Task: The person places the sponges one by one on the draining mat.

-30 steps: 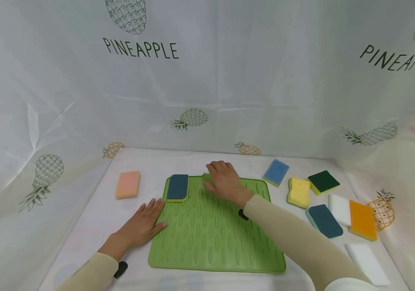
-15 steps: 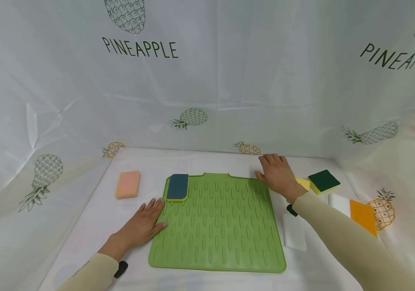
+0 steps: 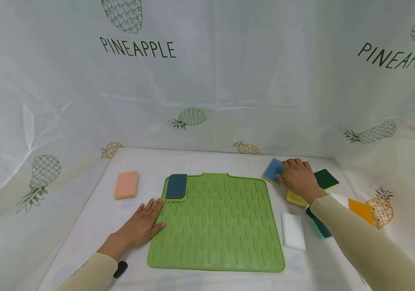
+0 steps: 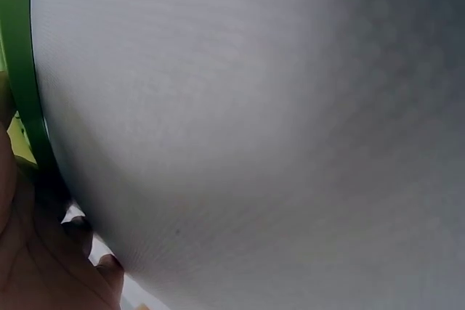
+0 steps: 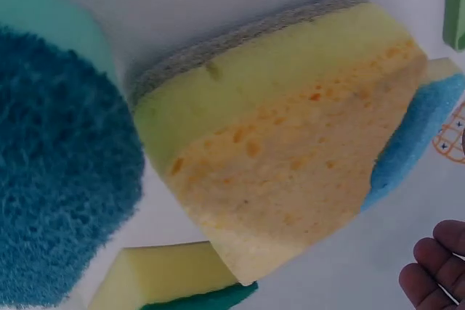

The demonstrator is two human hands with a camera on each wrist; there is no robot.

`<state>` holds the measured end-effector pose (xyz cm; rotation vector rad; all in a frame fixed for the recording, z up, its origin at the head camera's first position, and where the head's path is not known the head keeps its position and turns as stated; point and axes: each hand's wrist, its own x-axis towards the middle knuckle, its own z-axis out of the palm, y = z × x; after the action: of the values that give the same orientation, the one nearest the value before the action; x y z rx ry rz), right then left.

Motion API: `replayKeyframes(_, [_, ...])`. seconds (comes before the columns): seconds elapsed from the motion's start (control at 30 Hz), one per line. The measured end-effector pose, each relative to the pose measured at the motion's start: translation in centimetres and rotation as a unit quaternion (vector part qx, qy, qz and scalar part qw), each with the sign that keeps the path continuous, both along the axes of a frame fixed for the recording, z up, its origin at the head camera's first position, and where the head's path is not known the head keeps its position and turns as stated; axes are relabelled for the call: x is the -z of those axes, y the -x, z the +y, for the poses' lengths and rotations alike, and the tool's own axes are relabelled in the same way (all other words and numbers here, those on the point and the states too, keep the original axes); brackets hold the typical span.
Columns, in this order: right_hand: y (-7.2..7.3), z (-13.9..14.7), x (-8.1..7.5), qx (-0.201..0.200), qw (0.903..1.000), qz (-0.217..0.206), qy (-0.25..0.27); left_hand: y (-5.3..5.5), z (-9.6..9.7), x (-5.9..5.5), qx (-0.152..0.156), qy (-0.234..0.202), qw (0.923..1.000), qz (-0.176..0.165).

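Note:
My left hand [image 3: 140, 223] lies flat, fingers spread, at the left edge of a ribbed green mat [image 3: 214, 230], its thumb over the mat. In the left wrist view part of that hand [image 4: 47, 252] shows beside the mat's green rim [image 4: 22, 70]. My right hand [image 3: 296, 178] hovers over a yellow sponge [image 3: 295, 199], fingertips beside a blue sponge [image 3: 274, 169]. In the right wrist view its loosely bent fingers [image 5: 436, 259] hold nothing and are apart from the yellow sponge [image 5: 283, 157]. A dark blue sponge [image 3: 176, 186] sits on the mat's top left corner.
A pink sponge [image 3: 126, 185] lies left of the mat. To the right are a white sponge [image 3: 293, 231], a dark green-topped sponge [image 3: 326, 178], a teal sponge [image 3: 318, 223] and an orange one [image 3: 361, 210]. My right sleeve [image 3: 360, 238] covers part of that side.
My right hand has moved right, from above the mat's top edge, past the blue sponge, to the yellow sponge. The white sponge beside the mat has come into view. My left hand stays put.

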<state>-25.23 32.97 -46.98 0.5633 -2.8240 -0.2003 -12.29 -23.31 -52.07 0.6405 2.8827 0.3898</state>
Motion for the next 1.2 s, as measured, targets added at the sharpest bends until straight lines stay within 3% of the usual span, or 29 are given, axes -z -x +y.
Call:
replayKeyframes(0.33, [0.4,0.2,0.8,0.019,0.9984,-0.052,-0.009,-0.1,0.0,0.3,-0.004,-0.005,1.0000,-0.006])
replayKeyframes(0.5, [0.6,0.2,0.9,0.048,0.9952,-0.085,-0.002,-0.1,0.0,0.3,-0.003,-0.008,0.9999,-0.005])
replayKeyframes(0.63, [0.8,0.1,0.9,0.072,0.9933,-0.086,0.026,0.0,0.0,0.3,-0.006,-0.006,0.9999,-0.006])
replayKeyframes(0.87, [1.0,-0.2,1.0,0.079,0.9922,-0.080,0.053,0.0,-0.1,0.3,-0.008,-0.004,0.9999,-0.005])
replayKeyframes(1.2, [1.4,-0.9,1.3,0.101,0.9847,-0.115,0.083,-0.1,0.0,0.2,-0.007,-0.006,1.0000,-0.001])
